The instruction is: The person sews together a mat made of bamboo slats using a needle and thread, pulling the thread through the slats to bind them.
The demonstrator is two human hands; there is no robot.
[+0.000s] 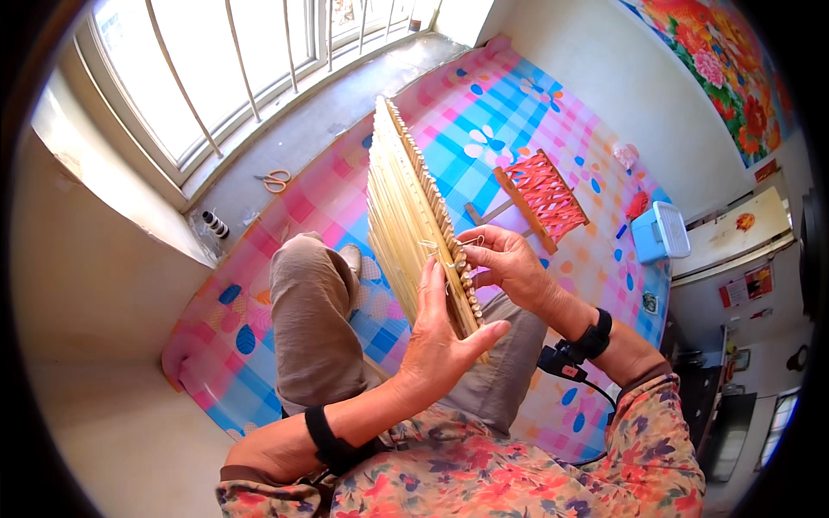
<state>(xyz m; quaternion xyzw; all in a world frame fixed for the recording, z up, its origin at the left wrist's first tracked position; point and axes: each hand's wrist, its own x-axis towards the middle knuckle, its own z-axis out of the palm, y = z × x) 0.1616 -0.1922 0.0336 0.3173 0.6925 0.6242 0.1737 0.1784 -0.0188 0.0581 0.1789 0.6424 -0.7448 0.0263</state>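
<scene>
A panel of pale, straw-coloured stalks (399, 207), laid side by side, stands tilted over my lap. Cut stalk ends form a bumpy row down its right edge. My left hand (433, 341) holds the panel's lower part, its fingers along the stalks and its thumb stretched out to the right. At the right edge, my right hand (511, 266) is closed in a pinch by a thin white thread (471, 241), which loops out near the fingertips. More thread shows on the panel above my left fingertips. Whether a needle is there is too small to tell.
A wooden folding stool (544, 200) with a red woven seat stands ahead on the checked floor covering (449, 129). Scissors (275, 180) and a black-and-white spool-like item (216, 224) lie on the window ledge. A blue bin (656, 233) is at the right.
</scene>
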